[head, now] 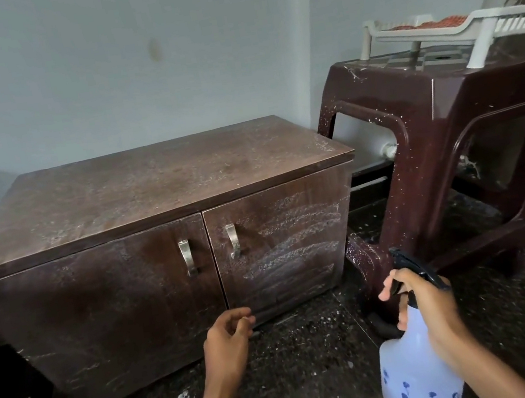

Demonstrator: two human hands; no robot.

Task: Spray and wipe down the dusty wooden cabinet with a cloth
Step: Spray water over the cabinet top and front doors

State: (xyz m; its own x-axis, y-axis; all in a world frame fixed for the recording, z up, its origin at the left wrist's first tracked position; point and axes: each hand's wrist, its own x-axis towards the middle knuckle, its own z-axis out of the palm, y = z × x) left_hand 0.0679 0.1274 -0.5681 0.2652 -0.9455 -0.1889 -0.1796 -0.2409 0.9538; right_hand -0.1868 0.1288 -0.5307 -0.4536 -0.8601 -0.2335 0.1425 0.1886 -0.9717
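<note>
A low, dark brown wooden cabinet (156, 237) with two doors stands on a dark speckled stone floor (301, 359) against a pale blue-grey wall (93, 70). Its flat top is coated in pale dust, and the right door carries whitish smeared streaks. Each door has a curved silver metal handle (187, 258) near the centre seam.

In the near right, the person's right hand (424, 303) is wrapped around the neck of a translucent white plastic spray bottle (418, 370) printed with small blue flowers, its fingers clamped on the black trigger head, whose nozzle points toward the cabinet's right door. The bottle is held in the air, near the cabinet's right front corner but not touching it.

The left hand (227, 340) hovers just in front of the cabinet's lower edge, below the door seam, fingers loosely curled and slightly apart, holding nothing.

To the right stands a glossy dark maroon plastic stool (424, 137), dotted with white specks, bearing a white plastic slotted rack (455, 31).
</note>
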